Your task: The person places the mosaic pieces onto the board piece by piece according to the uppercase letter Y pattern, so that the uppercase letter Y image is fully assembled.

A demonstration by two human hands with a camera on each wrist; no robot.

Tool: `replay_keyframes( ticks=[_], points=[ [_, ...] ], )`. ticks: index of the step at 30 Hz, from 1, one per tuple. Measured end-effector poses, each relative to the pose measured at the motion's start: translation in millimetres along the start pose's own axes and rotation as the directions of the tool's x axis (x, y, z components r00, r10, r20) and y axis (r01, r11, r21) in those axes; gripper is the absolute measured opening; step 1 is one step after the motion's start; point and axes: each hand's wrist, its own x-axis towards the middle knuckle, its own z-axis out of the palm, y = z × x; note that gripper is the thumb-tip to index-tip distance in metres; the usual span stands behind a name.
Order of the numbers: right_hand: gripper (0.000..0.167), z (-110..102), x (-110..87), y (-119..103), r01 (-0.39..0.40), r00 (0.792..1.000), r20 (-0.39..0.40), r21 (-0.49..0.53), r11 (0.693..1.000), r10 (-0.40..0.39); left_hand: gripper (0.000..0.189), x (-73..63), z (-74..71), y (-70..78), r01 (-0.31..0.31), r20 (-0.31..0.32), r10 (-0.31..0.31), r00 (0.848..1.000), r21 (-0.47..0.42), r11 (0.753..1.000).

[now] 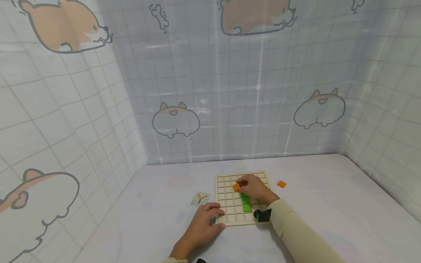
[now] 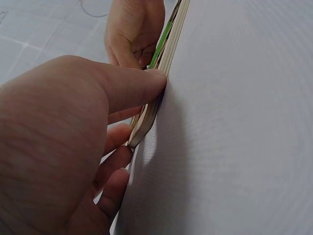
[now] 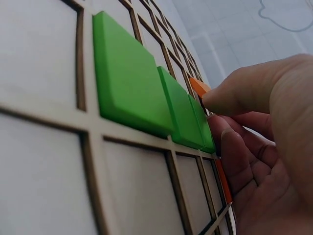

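A pale wooden grid board [image 1: 230,210] lies on the table with a column of green square tiles [image 1: 246,202] in its cells. My right hand [image 1: 254,188] is over its upper part, pinching an orange tile [image 1: 236,187] at the fingertips. In the right wrist view that orange tile [image 3: 198,87] is tilted against the thumb, just past the green tiles [image 3: 129,78]. Another orange tile [image 3: 223,181] sits in the grid below the fingers. My left hand [image 1: 204,224] holds the board's near left corner, thumb along the front edge [image 2: 159,98] and fingers at the left side.
A small pattern card [image 1: 200,198] printed with a coloured grid lies left of the board. One loose orange tile [image 1: 281,184] is on the white tabletop to the board's right. Cloth walls [image 1: 230,91] with dog drawings enclose the table at the back and sides.
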Motion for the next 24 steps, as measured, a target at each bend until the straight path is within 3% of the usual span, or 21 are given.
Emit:
replay_keyframes(
  ticks=[12,24],
  points=[
    [0.027,2.6,-0.7,-0.7,0.0,1.0,-0.008,-0.005,1.0,0.0,0.028,-0.4,-0.1,-1.0,-0.03,-0.007,0.03,1.0,0.004,1.0],
    [0.026,2.8,-4.3,-5.8,0.0,1.0,-0.018,-0.024,1.0,0.0,0.029,-0.1,0.4,-0.8,-0.012,-0.004,0.012,1.0,0.006,1.0]
  ],
)
